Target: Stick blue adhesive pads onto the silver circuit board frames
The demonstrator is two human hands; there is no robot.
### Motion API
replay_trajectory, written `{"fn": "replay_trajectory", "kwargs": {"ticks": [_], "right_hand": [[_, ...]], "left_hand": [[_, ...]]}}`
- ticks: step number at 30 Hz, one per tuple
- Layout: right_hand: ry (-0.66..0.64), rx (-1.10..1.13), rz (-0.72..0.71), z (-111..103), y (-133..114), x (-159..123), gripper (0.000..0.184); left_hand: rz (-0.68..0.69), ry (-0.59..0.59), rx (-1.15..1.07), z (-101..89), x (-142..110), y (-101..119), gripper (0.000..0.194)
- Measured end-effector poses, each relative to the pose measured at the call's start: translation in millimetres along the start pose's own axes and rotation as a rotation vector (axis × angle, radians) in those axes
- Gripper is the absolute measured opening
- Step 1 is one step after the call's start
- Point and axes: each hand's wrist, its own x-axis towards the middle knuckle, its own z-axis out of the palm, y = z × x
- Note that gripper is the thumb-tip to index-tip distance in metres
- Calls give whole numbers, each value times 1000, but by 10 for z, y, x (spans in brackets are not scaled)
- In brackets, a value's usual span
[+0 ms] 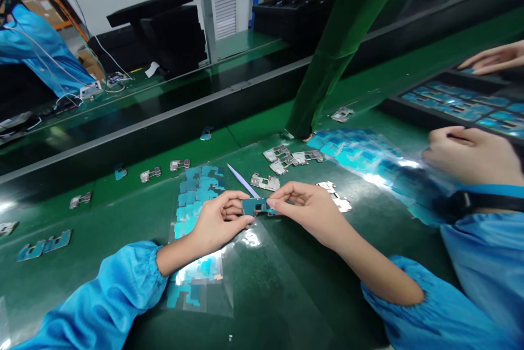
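My left hand (221, 220) and right hand (308, 209) pinch a blue board (249, 207) at opposite ends. Any lettering is too small to read.

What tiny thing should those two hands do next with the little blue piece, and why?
Perhaps the right hand should press gently along the little blue piece while the left hand steadies it, because each hand has hold of one end. I can't tell whether any edge is loose.
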Motion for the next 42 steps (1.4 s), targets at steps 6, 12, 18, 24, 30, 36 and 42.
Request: {"fn": "replay_trajectory", "kwargs": {"ticks": [6,12,18,24,30,36,42], "right_hand": [[91,-77,-85,71,67,-43,33],[-44,-167,-189,119,89,-41,33],[209,-199,-321,-7,-81,-227,38],[-222,-640,-579,-239,157,-1203,28],[-305,-929,-639,-211,492,-1613,69],[-187,-992,-645,-62,528,-1624,48],[-345,-921,-683,-143,444,-1705,44]], "left_hand": [[-56,30,-110,14,15,15,47],[-43,-24,-55,16,-14,79,51],[326,315,454,-421,799,327,18],[168,377,911,-855,1586,289,7],[515,541,1103,-657,991,658,24],[531,-315,1120,56,-677,442,42],[645,-434,1256,376,-1707,-115,78]]}}
